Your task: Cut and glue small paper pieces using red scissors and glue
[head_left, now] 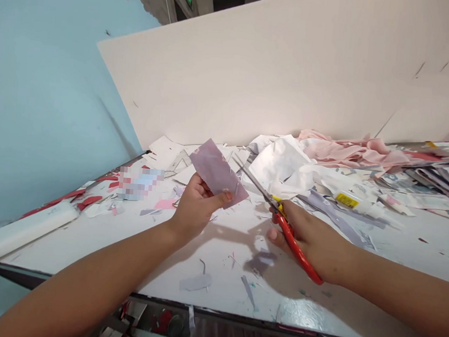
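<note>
My left hand (195, 208) is closed on a pale mauve strip of paper (216, 172), pinching its lower edge between thumb and fingers and holding it up above the white table (398, 246). My right hand (312, 239) grips red-handled scissors (282, 223). Their blades point up and left toward the strip's right edge, slightly parted. Small mauve offcuts (259, 261) lie on the table below the hands.
A large beige board (295, 75) leans upright behind the table. Crumpled white paper (283, 166), pink scraps (352, 151), a glue tube (357, 202) and printed sheets crowd the back right. A white tube (18, 232) and red scraps lie at left. The table's front edge is near.
</note>
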{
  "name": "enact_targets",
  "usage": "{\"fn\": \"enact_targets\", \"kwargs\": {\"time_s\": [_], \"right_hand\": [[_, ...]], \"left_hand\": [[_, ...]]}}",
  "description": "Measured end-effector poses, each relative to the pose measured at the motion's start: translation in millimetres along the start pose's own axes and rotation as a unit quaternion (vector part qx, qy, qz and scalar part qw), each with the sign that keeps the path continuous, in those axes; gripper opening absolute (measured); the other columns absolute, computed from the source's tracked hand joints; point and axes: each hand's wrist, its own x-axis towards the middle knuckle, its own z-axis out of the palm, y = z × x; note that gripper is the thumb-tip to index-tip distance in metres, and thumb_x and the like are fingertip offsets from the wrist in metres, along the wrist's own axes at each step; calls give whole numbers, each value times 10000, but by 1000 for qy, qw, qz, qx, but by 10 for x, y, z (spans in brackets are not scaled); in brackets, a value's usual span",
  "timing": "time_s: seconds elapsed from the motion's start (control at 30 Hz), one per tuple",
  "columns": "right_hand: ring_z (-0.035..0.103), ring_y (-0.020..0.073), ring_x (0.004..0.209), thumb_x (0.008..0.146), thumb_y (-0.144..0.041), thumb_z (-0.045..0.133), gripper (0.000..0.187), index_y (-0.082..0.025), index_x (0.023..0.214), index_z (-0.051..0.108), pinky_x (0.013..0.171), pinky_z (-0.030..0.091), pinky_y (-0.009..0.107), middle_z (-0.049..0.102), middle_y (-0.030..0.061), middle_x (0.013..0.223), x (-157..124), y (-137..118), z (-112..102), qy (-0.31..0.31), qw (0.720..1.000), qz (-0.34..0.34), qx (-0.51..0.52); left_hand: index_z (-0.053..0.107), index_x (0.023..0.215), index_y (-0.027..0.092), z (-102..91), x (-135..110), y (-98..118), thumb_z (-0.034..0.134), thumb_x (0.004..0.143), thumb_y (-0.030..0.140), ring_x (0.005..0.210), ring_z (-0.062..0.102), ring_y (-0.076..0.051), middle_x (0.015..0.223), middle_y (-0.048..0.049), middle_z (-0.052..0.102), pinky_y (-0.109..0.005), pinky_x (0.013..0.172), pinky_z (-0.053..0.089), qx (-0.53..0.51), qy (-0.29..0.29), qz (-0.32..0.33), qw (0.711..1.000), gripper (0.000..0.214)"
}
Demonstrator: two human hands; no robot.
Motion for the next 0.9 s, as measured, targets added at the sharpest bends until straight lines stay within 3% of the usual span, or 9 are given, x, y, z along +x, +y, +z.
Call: {"fn": "enact_targets", "kwargs": {"time_s": [0.13, 0.2, 0.33, 0.43, 0.57, 0.67, 0.77, 0.83, 0.9], "right_hand": [[514, 197, 707, 777, -619, 357, 427, -212, 834, 471, 646, 426, 372, 552, 44, 786, 14, 6, 1, 28, 991, -19, 132], [522, 184, 687, 772, -634, 361, 446, -206, 778, 485, 664, 439, 376, 551, 40, 762, 43, -22, 19, 29, 975, -12, 218], [561, 164, 655, 729, -625, 462, 443, -184, 721, 505, 606, 465, 326, 570, 45, 735, 142, -140, 83, -36, 892, 38, 448], [552, 138, 588, 694, -430, 612, 281, -174, 674, 498, 528, 440, 275, 549, 18, 648, 209, -228, 136, -83, 836, 50, 540], [538, 137, 521, 637, -184, 624, 195, -188, 643, 428, 495, 401, 262, 542, -5, 536, 267, -263, 211, -89, 827, 44, 554], [488, 109, 468, 651, -156, 592, 181, -189, 647, 414, 490, 369, 254, 538, -14, 511, 287, -242, 255, -84, 842, 16, 532], [468, 94, 471, 661, -150, 582, 180, -195, 669, 408, 494, 359, 242, 506, -43, 519, 286, -217, 272, -56, 850, -2, 523], [479, 98, 487, 665, -152, 576, 185, -203, 689, 400, 506, 369, 245, 495, -54, 529, 287, -202, 276, -36, 857, 3, 515], [483, 102, 490, 666, -164, 572, 188, -209, 697, 392, 513, 378, 249, 481, -61, 528, 296, -185, 286, -22, 864, 10, 503]], "left_hand": [[526, 918, 191, -46, -21, 13, 675, 656, 256, 830, 579, -176, 882, -36, 623, -311, 715, 440, 92, -28, 36, 995, 308], [538, 807, 188, -75, -22, 14, 647, 668, 211, 809, 558, -169, 856, -31, 596, -307, 711, 426, 167, -50, 94, 980, 178], [510, 674, 194, -108, -24, 15, 592, 645, 72, 885, 510, -166, 893, -31, 517, -312, 772, 399, 250, -62, 240, 936, 149], [520, 677, 198, -115, -42, 26, 572, 661, 55, 974, 481, -174, 974, -44, 472, -311, 792, 396, 287, -84, 273, 914, 154], [522, 742, 208, -115, -54, 26, 639, 624, 88, 1016, 457, -185, 1033, -49, 437, -307, 801, 400, 308, -109, 281, 902, 205], [497, 958, 246, -98, -36, -1, 686, 593, 142, 1025, 465, -191, 1118, -61, 429, -307, 788, 412, 269, -101, 212, 934, 424], [411, 1114, 261, -81, -6, -25, 644, 683, 310, 898, 537, -167, 1129, -70, 481, -287, 688, 446, 161, -113, 50, 979, 493], [458, 1090, 223, -77, 6, -24, 497, 778, 464, 840, 569, -170, 1060, -77, 549, -287, 649, 455, 84, -154, -39, 984, 396], [526, 1040, 181, -76, 6, -8, 357, 803, 574, 845, 586, -194, 991, -92, 602, -300, 659, 459, 25, -205, -82, 975, 490]]}}
